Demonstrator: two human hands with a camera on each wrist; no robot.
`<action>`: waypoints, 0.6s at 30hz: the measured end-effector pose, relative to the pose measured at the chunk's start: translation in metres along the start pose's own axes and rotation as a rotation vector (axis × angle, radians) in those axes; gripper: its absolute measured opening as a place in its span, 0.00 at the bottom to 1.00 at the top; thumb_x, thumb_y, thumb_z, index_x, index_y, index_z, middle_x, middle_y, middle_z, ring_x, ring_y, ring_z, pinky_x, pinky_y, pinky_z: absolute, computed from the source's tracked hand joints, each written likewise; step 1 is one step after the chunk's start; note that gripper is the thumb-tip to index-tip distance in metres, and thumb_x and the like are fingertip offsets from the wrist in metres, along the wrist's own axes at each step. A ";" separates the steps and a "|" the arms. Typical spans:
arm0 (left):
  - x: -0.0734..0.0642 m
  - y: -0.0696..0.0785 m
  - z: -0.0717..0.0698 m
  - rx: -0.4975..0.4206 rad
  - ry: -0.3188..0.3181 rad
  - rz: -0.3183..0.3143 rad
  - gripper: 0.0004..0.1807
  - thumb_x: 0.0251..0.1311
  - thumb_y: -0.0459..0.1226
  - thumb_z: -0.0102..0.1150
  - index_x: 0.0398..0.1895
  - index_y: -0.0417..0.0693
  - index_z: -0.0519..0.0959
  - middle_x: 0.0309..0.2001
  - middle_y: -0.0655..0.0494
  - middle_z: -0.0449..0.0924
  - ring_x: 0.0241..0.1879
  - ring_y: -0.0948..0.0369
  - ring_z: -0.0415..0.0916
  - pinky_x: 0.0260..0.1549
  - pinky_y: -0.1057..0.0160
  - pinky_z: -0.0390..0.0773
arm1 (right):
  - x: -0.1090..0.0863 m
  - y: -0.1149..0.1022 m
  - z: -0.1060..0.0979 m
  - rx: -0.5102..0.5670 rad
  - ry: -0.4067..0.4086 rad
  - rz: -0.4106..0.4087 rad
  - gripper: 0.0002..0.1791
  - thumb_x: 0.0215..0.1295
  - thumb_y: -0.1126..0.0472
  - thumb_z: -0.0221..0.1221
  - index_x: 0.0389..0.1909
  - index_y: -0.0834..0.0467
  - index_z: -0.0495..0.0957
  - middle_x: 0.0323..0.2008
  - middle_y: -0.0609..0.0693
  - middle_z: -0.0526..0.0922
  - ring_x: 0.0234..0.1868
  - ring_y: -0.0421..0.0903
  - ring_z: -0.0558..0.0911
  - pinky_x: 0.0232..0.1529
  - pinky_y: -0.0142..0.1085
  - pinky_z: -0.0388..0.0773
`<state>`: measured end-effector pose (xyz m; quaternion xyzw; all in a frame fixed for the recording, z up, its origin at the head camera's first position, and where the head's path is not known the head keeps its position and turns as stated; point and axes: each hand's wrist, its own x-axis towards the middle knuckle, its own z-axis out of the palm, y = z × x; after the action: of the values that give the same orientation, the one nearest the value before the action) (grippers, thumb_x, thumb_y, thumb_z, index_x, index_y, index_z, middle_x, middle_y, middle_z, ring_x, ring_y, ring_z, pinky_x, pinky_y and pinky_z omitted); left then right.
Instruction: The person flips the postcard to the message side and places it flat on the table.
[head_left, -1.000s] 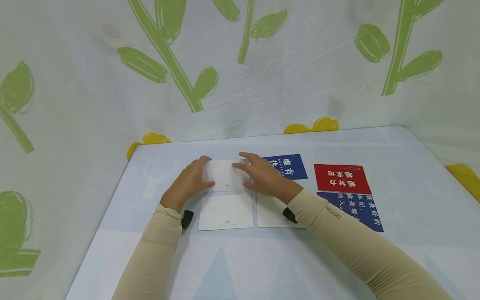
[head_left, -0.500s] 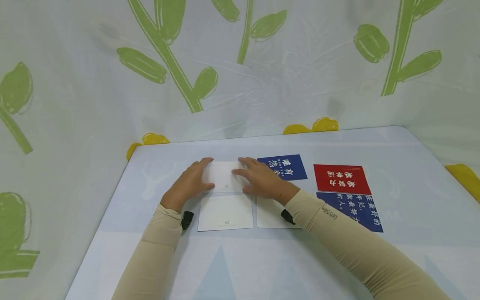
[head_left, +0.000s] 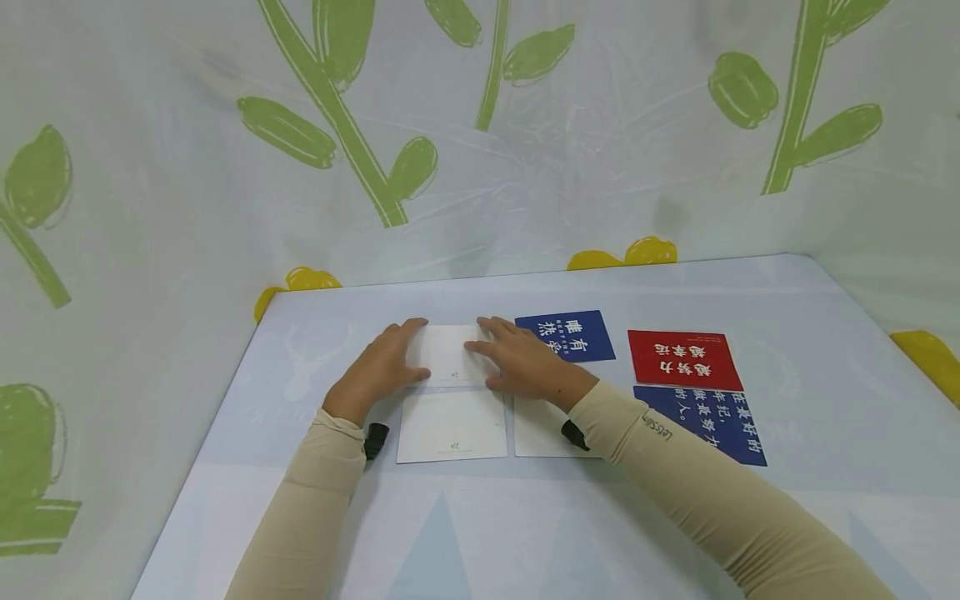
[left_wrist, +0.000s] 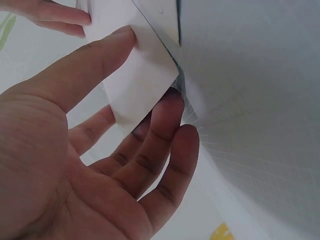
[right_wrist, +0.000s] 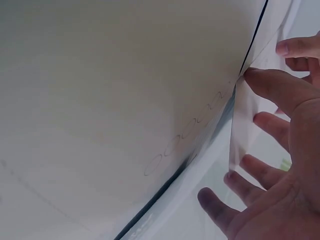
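Note:
A white postcard point(head_left: 448, 357), blank side up with a small mark near its lower edge, lies between both hands in the head view. My left hand point(head_left: 372, 372) grips its left end; in the left wrist view the thumb point(left_wrist: 112, 47) presses on the face and the other fingers curl at the edge. My right hand point(head_left: 528, 360) holds the right end, its thumb point(right_wrist: 272, 82) at a corner in the right wrist view and its fingers spread along the far side. Just below, a second white postcard point(head_left: 452, 429) lies flat.
Another white postcard point(head_left: 536, 429) is partly covered by the right wrist. Behind that hand lies a blue postcard point(head_left: 597, 337) with white characters. To the right are a red postcard point(head_left: 682, 354) and a second blue one point(head_left: 738, 429). A leaf-printed curtain point(head_left: 600, 183) stands behind the table.
The right hand and the postcard between the hands have shifted slightly towards me, close above the lower white postcard. Over the last half second the hands have stayed almost still.

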<state>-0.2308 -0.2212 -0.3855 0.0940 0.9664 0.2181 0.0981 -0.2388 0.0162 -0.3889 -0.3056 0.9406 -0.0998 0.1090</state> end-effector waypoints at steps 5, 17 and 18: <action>-0.001 0.001 0.000 -0.003 -0.007 -0.013 0.47 0.56 0.38 0.73 0.77 0.47 0.58 0.61 0.35 0.71 0.57 0.44 0.73 0.62 0.43 0.72 | 0.000 0.000 0.001 0.003 -0.012 -0.002 0.36 0.67 0.52 0.65 0.74 0.42 0.65 0.80 0.51 0.50 0.81 0.55 0.51 0.77 0.55 0.54; -0.001 -0.001 0.000 0.004 -0.017 -0.016 0.48 0.57 0.39 0.72 0.78 0.48 0.57 0.63 0.35 0.70 0.58 0.44 0.73 0.64 0.43 0.71 | -0.002 -0.001 0.000 -0.005 -0.027 -0.016 0.35 0.68 0.53 0.63 0.75 0.44 0.64 0.80 0.52 0.50 0.81 0.56 0.49 0.77 0.55 0.52; -0.001 -0.001 0.000 0.004 -0.017 -0.016 0.48 0.57 0.39 0.72 0.78 0.48 0.57 0.63 0.35 0.70 0.58 0.44 0.73 0.64 0.43 0.71 | -0.002 -0.001 0.000 -0.007 -0.027 -0.017 0.35 0.68 0.53 0.63 0.74 0.44 0.64 0.80 0.52 0.50 0.81 0.56 0.49 0.77 0.55 0.52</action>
<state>-0.2302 -0.2222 -0.3857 0.0884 0.9667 0.2146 0.1079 -0.2366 0.0163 -0.3886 -0.3151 0.9369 -0.0934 0.1196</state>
